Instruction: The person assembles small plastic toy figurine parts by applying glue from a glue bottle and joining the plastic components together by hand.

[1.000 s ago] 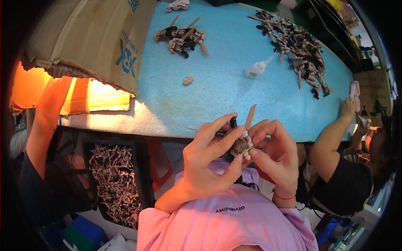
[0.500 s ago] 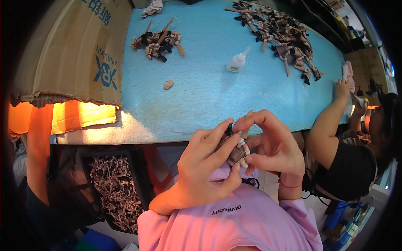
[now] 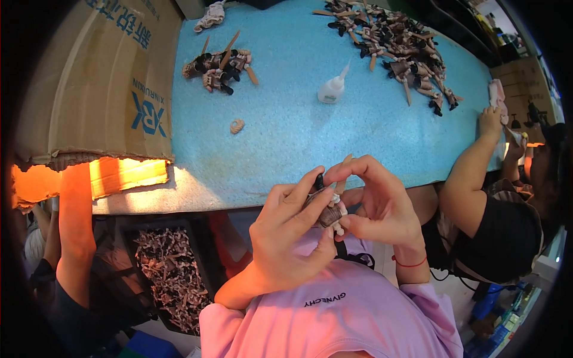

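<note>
Between my two hands is a small figurine (image 3: pixel 330 216) with a brown body, a black part at its top and pale pieces at its lower end. My left hand (image 3: pixel 289 224) closes on its left side, fingers along the body and thumb near the bottom. My right hand (image 3: pixel 382 206) pinches its right side, thumb on the lower pale part and index finger by a light brown stick-like piece at the top. The fingers hide much of the figurine. It is held just off the near edge of the blue-topped table (image 3: pixel 268 143).
A white squeeze bottle (image 3: pixel 332 89) stands mid-table near a small beige piece (image 3: pixel 237 126). Figurines lie in a small pile (image 3: pixel 221 68) and a big heap (image 3: pixel 406 53). A cardboard box (image 3: pixel 101 89) borders the left; a black crate (image 3: pixel 173 274) holds many parts. Co-workers' arms (image 3: pixel 471 167) (image 3: pixel 76 238) flank me.
The view has shifted slightly. Both my hands keep their grip on the figurine, with only small finger movement. The co-worker's arm at the left has moved right.
</note>
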A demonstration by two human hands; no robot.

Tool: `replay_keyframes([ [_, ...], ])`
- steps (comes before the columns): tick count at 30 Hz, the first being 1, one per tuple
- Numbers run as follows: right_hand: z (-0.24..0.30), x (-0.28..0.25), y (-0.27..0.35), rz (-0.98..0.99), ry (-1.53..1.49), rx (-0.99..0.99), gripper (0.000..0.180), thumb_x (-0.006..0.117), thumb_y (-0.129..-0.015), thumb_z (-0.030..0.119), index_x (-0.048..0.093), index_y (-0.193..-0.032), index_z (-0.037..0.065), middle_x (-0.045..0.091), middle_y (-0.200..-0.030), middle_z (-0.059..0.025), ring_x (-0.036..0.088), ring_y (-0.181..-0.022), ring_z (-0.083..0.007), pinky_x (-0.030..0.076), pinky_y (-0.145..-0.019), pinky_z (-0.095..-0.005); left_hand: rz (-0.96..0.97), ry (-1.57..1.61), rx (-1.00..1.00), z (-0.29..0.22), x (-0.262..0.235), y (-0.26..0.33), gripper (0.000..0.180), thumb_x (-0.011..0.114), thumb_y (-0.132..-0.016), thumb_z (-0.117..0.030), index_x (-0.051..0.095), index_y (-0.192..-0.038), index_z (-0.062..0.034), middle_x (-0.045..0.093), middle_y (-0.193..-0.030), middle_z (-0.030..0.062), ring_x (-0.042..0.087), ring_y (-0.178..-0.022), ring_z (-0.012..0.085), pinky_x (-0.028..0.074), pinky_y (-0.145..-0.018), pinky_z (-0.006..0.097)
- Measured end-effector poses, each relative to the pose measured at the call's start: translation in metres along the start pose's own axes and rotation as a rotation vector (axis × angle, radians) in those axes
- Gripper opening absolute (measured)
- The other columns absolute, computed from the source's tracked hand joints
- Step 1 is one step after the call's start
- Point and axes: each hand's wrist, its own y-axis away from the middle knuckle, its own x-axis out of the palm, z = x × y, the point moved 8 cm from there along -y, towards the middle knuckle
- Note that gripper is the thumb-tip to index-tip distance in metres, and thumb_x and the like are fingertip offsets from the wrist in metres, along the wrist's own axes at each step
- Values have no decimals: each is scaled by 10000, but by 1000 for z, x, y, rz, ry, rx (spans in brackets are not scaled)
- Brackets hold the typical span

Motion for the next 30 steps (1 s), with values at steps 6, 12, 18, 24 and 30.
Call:
replay_keyframes([
  [6, 16, -7, 10, -84, -42, -41, 519, 532, -778, -101, 363, -1261, -16, 470, -1153, -138, 615, -829, -158, 510, -564, -202, -52, 639, -381, 29, 9, 12, 479, 584, -673, 24, 548, -1150, 34, 527, -1178, 232, 563, -1007, 283, 497, -781, 322],
  [12, 23, -23, 19, -269, 210, -245, 491, 578, -771, -38, 418, -1234, -1, 492, -1151, -133, 557, -847, -124, 481, -594, -201, 90, 1317, -654, 37, 35, 19, 443, 418, -866, -159, 429, -1233, 88, 434, -1269, 228, 538, -1067, 305, 503, -838, 392],
  [18, 34, -12, 21, -309, 529, -436, 578, 681, -698, 50, 453, -1228, 29, 514, -1126, -113, 537, -882, -164, 430, -708, -267, 59, 1790, -743, 25, 54, 24, 517, 381, -876, -264, 335, -1285, 48, 437, -1261, 246, 509, -1099, 337, 446, -878, 509],
  [24, 34, -6, 21, -257, 420, -355, 520, 668, -701, 25, 486, -1188, 12, 575, -964, -112, 585, -805, -177, 455, -616, -236, 9, 1887, -830, 21, 66, 30, 454, 356, -878, -258, 383, -1262, -15, 490, -1225, 198, 501, -1107, 322, 348, -953, 555],
  [30, 49, 0, 30, -245, 647, -538, 351, 654, -690, 2, 579, -1031, -31, 581, -891, -119, 586, -753, -200, 466, -589, -260, 141, 2025, -643, 4, 63, 21, 443, 332, -911, -315, 424, -1235, -27, 530, -1179, 152, 497, -1097, 321, 341, -932, 568],
])
